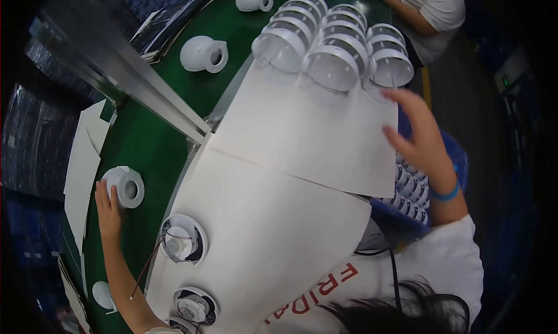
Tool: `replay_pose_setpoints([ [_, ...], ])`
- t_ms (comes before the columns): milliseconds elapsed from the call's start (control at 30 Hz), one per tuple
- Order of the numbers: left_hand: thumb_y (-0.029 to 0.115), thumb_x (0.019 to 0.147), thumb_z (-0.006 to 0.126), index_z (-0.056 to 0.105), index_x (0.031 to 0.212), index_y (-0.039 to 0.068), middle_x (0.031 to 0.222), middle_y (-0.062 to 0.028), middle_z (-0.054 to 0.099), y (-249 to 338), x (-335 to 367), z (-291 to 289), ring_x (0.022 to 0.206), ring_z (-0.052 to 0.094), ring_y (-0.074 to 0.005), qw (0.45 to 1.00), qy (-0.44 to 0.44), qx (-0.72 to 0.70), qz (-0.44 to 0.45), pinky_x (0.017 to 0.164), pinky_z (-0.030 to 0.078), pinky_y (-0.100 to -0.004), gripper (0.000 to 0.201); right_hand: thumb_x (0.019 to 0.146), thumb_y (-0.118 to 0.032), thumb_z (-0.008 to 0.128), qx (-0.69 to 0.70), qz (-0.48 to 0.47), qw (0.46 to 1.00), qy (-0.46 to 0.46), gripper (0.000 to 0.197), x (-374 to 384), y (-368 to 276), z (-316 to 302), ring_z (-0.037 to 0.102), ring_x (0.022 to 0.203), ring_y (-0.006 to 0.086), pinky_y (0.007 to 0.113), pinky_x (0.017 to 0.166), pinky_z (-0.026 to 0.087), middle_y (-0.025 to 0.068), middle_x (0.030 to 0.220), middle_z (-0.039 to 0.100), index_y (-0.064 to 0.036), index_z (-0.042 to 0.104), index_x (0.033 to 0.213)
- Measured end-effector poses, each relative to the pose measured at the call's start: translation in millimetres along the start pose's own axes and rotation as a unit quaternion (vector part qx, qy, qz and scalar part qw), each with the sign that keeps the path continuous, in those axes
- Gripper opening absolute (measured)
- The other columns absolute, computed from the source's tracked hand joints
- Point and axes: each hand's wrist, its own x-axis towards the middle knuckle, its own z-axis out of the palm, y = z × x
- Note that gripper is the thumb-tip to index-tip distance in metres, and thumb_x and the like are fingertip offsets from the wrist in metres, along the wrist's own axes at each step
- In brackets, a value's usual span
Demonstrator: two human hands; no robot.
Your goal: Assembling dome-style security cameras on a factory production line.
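Observation:
At the left, my left hand (pixel 108 211) lies against the side of a white rounded housing (pixel 123 186) with a round opening. Its fingers are stretched out along the housing, which is on the green surface. My right hand (pixel 415 133) is raised at the right with thumb and fingers apart, holding nothing and a little blurred. Just beyond its fingertips are stacked white, clear-rimmed cups (pixel 332 67) in several rows. The nearest cup (pixel 391 69) lies at the end of the right row. A blue band circles my right wrist.
White sheets (pixel 273 177) cover the worktop. Round units with wires (pixel 185 241) sit along its left edge. More white housings (pixel 200 54) stand on the green surface (pixel 154 139). A metal post (pixel 157 90) rises between. A blue bin (pixel 459 154) holds stacked parts; another person (pixel 427 20) sits far right.

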Motion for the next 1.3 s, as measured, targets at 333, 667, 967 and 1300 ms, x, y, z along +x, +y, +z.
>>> replay_pose_setpoints([
  [333,0.014,0.073,0.066,0.035,0.130,0.006,0.137,-0.0212,0.026,15.3,1.8,-192.5,0.126,0.026,-0.0370,0.955,0.130,0.134,-0.230,0.103,0.024,-0.0429,0.066,0.081,-0.026,0.054,-0.254,0.069,0.964,-0.042,0.048,78.6,53.5,60.4,0.061,0.068,0.0361,0.043,0.062,0.048,0.0186,0.079,0.062,-0.0104,0.039,0.124],
  [667,0.025,0.079,0.056,0.046,0.112,-0.003,0.111,-0.0221,0.050,310.9,-48.2,-302.8,0.103,0.049,-0.0290,0.864,0.291,-0.249,-0.327,0.087,0.038,-0.0378,0.045,0.072,-0.004,0.051,-0.068,-0.059,0.995,0.045,0.061,46.7,42.4,65.0,0.048,0.107,0.0379,0.042,0.087,0.041,0.0235,0.118,0.048,-0.0040,0.030,0.130],
  [967,0.011,0.082,0.046,0.036,0.124,-0.002,0.130,-0.0154,0.036,301.7,53.0,-119.2,0.117,0.038,-0.0243,0.374,0.340,-0.520,-0.688,0.097,0.030,-0.0333,0.045,0.056,-0.016,0.070,0.217,-0.172,0.959,-0.055,0.080,31.5,43.2,67.6,0.042,0.115,0.0302,0.037,0.097,0.032,0.0140,0.126,0.042,-0.0069,0.037,0.128],
  [1300,0.013,0.084,0.047,0.061,0.096,-0.004,0.096,-0.0100,0.061,225.3,38.9,-48.7,0.091,0.054,-0.0163,0.409,0.309,-0.533,-0.673,0.082,0.040,-0.0249,0.025,0.044,-0.042,0.077,0.345,-0.085,0.911,-0.211,0.110,25.9,61.6,70.7,0.031,0.125,0.0248,0.036,0.103,0.025,0.0102,0.136,0.031,-0.0078,0.025,0.135],
])
